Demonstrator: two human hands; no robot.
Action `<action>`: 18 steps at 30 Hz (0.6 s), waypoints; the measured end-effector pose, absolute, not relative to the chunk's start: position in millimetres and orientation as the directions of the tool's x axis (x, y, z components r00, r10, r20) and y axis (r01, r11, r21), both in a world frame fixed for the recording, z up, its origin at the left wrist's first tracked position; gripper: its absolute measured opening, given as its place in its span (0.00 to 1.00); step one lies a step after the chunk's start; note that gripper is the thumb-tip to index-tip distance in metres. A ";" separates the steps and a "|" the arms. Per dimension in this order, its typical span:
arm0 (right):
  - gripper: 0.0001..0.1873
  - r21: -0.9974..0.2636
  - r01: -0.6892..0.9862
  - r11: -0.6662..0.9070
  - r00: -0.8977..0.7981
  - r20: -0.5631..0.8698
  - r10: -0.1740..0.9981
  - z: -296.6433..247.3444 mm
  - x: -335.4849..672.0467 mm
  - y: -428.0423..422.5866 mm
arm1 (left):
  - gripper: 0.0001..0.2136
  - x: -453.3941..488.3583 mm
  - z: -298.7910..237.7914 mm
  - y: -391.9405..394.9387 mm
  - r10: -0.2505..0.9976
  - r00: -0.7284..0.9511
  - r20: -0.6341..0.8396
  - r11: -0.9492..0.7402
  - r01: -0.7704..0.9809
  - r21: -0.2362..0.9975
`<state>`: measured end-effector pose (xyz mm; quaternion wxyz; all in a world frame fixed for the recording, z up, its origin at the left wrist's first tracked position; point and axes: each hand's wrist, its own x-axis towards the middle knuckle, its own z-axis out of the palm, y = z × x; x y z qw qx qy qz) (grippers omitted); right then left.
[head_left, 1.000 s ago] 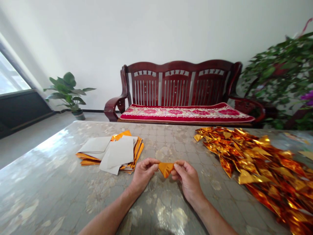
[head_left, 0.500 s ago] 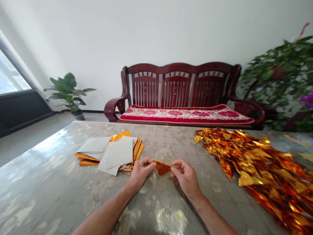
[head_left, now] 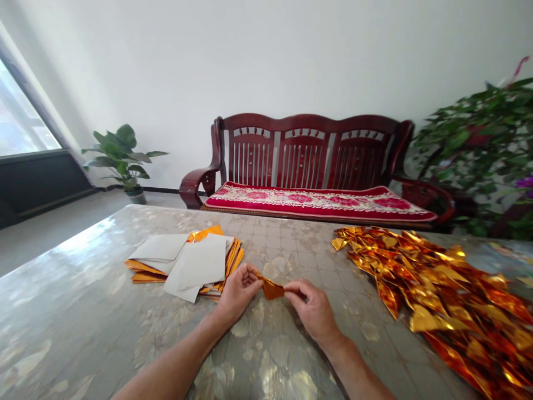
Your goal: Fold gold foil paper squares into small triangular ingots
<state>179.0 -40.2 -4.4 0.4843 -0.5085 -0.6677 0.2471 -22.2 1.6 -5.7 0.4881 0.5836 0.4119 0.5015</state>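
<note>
A small piece of folded gold foil paper (head_left: 272, 289) is stretched between my two hands, just above the table. My left hand (head_left: 240, 291) pinches its left end between thumb and fingers. Its right tip is caught between the thumb and forefinger of my right hand (head_left: 313, 308). Left of my hands lies a stack of foil paper sheets (head_left: 200, 261), pale grey backs mostly up, with orange-gold edges showing. Over on the right spreads a large heap of folded gold foil pieces (head_left: 441, 289).
The table (head_left: 137, 344) has a shiny, flower-patterned cover. Beyond its far edge stands a dark red wooden bench (head_left: 303, 150) with a red and white floral seat cover (head_left: 320, 200). Potted plants (head_left: 122, 155) stand at back left and back right.
My right hand has shifted left and slightly down, closer to my left hand. The folded foil paper stays held at both ends and looks narrower. The camera view has tilted slightly.
</note>
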 end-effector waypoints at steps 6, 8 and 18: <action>0.09 -0.792 0.488 0.367 -0.075 0.381 0.922 -4.6 182.4 -41.0 | 0.03 -35.4 -5.8 -2.7 0.882 0.292 0.371 -0.453 0.303 0.839; 0.09 -0.780 0.499 0.377 -0.095 0.383 0.919 -5.4 184.1 -41.0 | 0.04 -38.8 -4.7 -4.6 0.841 0.366 0.398 -0.521 0.348 0.780; 0.12 -0.735 0.529 0.423 -0.244 0.345 0.906 -3.2 191.2 -42.0 | 0.10 -44.5 -1.6 -8.3 0.666 0.599 0.445 -0.728 0.389 0.565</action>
